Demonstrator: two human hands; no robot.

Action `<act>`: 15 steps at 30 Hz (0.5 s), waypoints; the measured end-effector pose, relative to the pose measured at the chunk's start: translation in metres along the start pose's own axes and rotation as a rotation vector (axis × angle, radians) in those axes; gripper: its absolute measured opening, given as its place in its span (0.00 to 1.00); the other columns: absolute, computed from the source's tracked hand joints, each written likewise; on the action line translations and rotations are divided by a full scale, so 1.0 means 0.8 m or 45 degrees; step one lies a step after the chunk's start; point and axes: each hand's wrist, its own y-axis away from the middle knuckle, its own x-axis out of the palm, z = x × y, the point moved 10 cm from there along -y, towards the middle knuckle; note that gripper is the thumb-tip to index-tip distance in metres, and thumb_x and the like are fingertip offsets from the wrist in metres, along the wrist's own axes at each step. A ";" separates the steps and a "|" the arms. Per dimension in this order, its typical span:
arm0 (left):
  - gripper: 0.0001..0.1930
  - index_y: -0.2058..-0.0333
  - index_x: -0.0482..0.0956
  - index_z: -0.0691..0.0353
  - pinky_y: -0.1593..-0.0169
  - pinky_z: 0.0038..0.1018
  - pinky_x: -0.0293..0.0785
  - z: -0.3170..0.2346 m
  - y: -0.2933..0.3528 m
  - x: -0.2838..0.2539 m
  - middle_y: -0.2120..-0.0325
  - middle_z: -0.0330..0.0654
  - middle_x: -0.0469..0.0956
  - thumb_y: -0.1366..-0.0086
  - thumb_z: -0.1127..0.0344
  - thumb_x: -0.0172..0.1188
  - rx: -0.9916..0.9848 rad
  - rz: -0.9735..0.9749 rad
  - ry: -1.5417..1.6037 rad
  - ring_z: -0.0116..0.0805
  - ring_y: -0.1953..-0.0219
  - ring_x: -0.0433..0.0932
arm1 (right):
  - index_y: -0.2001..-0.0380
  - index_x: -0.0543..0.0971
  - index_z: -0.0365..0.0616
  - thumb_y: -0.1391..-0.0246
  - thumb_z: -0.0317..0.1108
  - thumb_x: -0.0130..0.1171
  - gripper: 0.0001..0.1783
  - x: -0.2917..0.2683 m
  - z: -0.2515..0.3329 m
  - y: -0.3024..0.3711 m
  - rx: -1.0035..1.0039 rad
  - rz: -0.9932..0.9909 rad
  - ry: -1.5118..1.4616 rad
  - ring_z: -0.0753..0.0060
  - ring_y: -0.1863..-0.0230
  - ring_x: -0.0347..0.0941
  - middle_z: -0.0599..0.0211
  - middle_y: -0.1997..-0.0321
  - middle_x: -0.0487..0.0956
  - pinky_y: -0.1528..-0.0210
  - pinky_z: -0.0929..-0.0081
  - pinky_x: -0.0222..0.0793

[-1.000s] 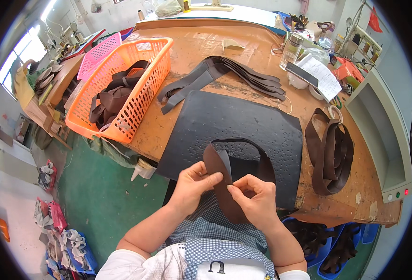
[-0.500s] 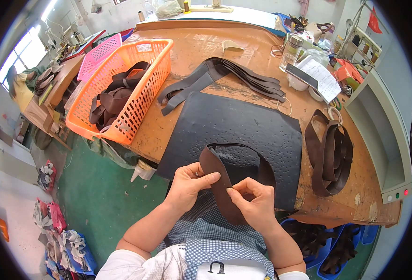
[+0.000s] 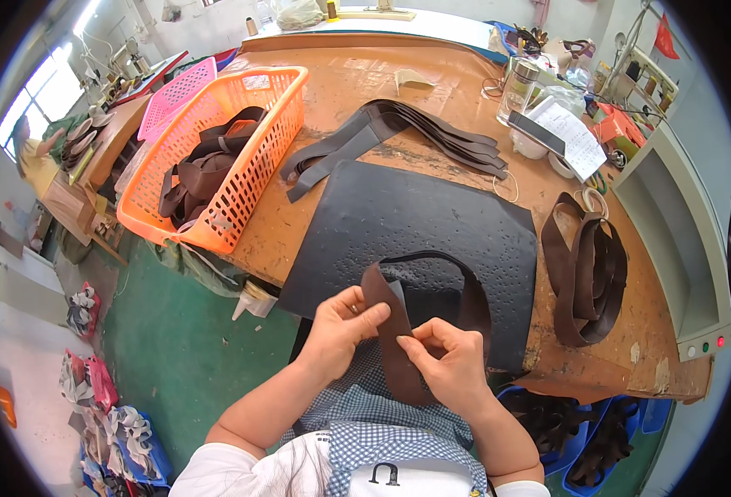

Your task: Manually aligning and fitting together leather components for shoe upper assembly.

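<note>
Head view, looking down at the near edge of a worn wooden worktop (image 3: 431, 83). Both hands work on one brown leather strap (image 3: 394, 331), a long looped band.

Left hand (image 3: 344, 327): closed on the strap's upper part, thumb on top, fingers curled beneath. The strap bends over just above this grip, showing a paler grey underside.

Right hand (image 3: 448, 364): fingertips pinched on the strap lower down, close beside the left hand. Below the pinch the strap hangs toward the person's checked apron (image 3: 398, 431).

From the bend, the strap's far side arcs up and to the right over a black mat (image 3: 407, 215), then curves back down toward the worktop's near edge. The mat lies flat on the worktop, directly ahead of the hands, its surface dotted with small marks.

Around it:
- An orange plastic basket (image 3: 241, 174) on the left of the worktop, overhanging the edge, holds dark brown straps. A pink basket (image 3: 179, 95) sits behind it.
- A fan of dark straps (image 3: 398, 137) lies beyond the mat, spread flat.
- A pile of brown loops (image 3: 585, 269) rests to the right of the mat, just beside it.
- Farther right and back: a glass jar (image 3: 521, 87), a phone (image 3: 535, 132) lying on white paper.
- Blue bins (image 3: 581, 427) with more dark pieces stand below the worktop at lower right.
- Green floor (image 3: 183, 356) to the left; heaps of cloth scraps near the lower left rim.
</note>
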 end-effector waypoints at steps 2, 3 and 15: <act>0.06 0.60 0.79 0.64 0.56 0.27 0.81 -0.008 -0.005 -0.011 0.63 0.40 0.82 0.34 0.71 0.62 -0.002 -0.028 0.030 0.28 0.63 0.82 | 0.71 0.80 0.31 0.44 0.26 0.65 0.07 0.003 0.000 0.003 -0.007 -0.004 -0.022 0.85 0.74 0.78 0.64 0.76 0.84 0.72 0.85 0.72; 0.06 0.60 0.79 0.64 0.56 0.27 0.81 -0.010 -0.005 -0.013 0.63 0.40 0.82 0.34 0.71 0.62 -0.002 -0.027 0.030 0.28 0.63 0.82 | 0.71 0.80 0.31 0.45 0.26 0.65 0.07 0.004 0.000 0.004 -0.013 -0.005 -0.009 0.84 0.74 0.79 0.63 0.76 0.84 0.72 0.85 0.73; 0.04 0.64 0.80 0.64 0.60 0.24 0.81 -0.010 -0.007 -0.020 0.67 0.40 0.82 0.35 0.71 0.64 -0.033 -0.046 0.028 0.26 0.66 0.82 | 0.71 0.80 0.32 0.45 0.26 0.65 0.07 0.012 -0.003 0.007 -0.030 0.015 0.025 0.82 0.74 0.80 0.62 0.76 0.84 0.72 0.85 0.74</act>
